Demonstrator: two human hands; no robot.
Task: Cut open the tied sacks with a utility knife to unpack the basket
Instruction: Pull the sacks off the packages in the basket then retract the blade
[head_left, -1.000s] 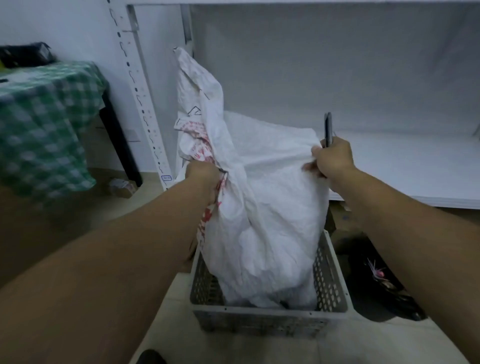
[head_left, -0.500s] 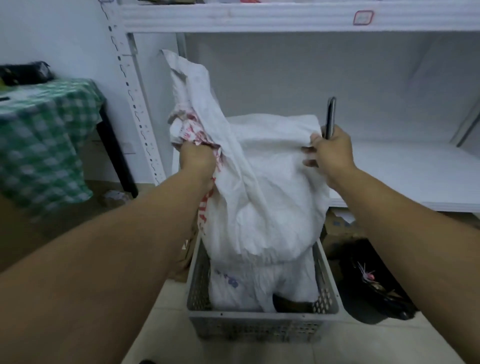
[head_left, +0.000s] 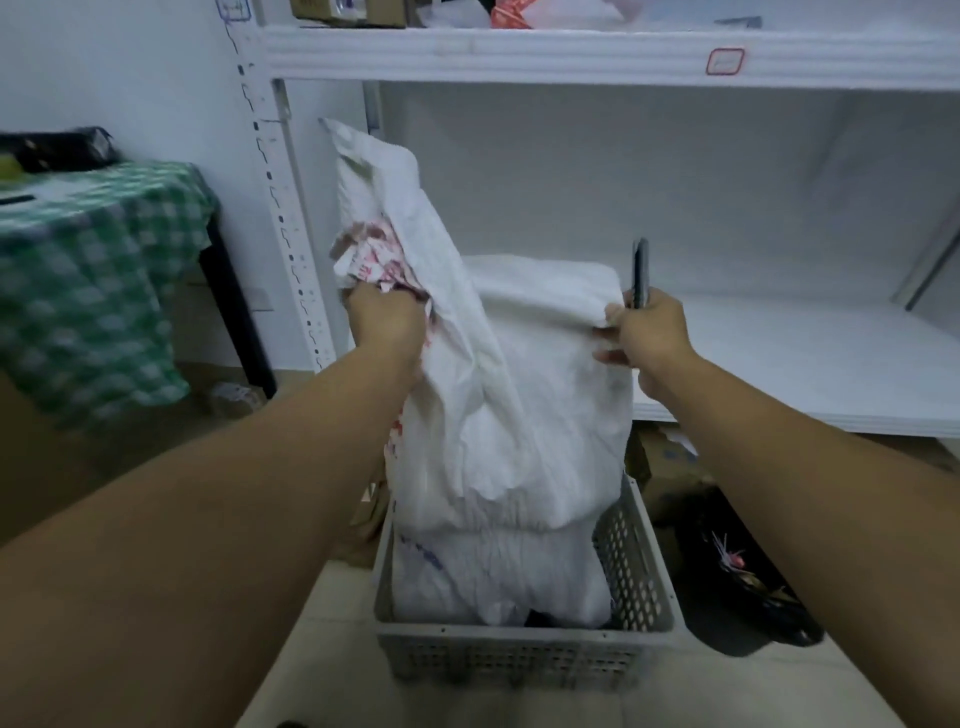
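Item: white sack (head_left: 509, 415), held upright, its lower end inside the grey basket (head_left: 519, 660) on the floor, above a second sack (head_left: 498, 577) lying in it. Left hand (head_left: 387, 322): fingers are curled round the bunched, red-printed top. Right hand (head_left: 649, 332): the sack's edge is pinched and the utility knife (head_left: 639, 273) is gripped upright. White shelf (head_left: 779, 364) behind; checked tablecloth (head_left: 88, 291) at left.

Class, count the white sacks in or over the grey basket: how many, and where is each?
2. The upper sack is gripped by the left hand and right hand; the lower sack lies beneath it inside the basket. More may be hidden underneath.
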